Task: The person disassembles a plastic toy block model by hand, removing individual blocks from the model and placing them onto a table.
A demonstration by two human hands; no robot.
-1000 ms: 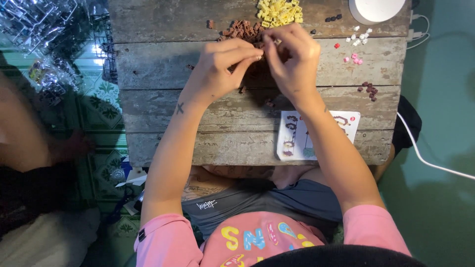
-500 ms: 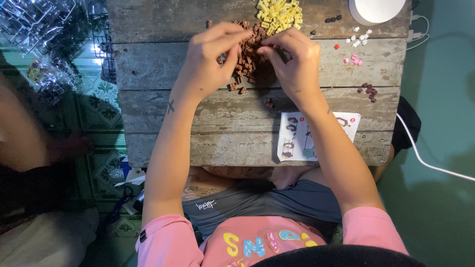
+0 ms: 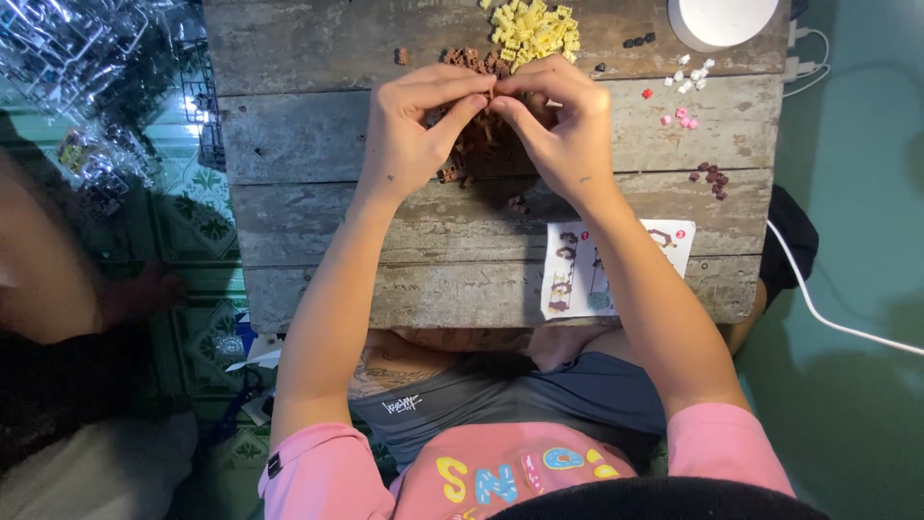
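Above the middle of the table (image 3: 318, 221), over the brown bricks (image 3: 476, 144), the two hands meet fingertip to fingertip. The left hand (image 3: 409, 135) has its fingers curled in, thumb and forefinger pressed together at the tips; the right hand (image 3: 568, 130) is curled the same way, pinching toward the left. Something small sits between the fingertips, most likely a brown brick, but it is too hidden to tell for sure.

The brown bricks lie in one loose heap under and between the hands, too many and too covered to count. A few strays sit apart from it: one brown piece (image 3: 401, 56) near the far edge to the left, and a couple (image 3: 518, 204) just below the right hand.

Beyond the hands lies one heap of yellow bricks (image 3: 532, 27), touching the far end of the brown ones. To its right are about three black bricks (image 3: 635, 41), then one white round dish (image 3: 722, 19) at the far corner. Below the dish lie a scatter of white bricks (image 3: 691, 75), one red brick (image 3: 647, 93), about three pink bricks (image 3: 681, 117), and a small cluster of dark red bricks (image 3: 710, 178).

One leaflet (image 3: 568, 274) with pictures lies at the near edge, partly under the right forearm. One white cable (image 3: 828, 318) runs past the table's right side.
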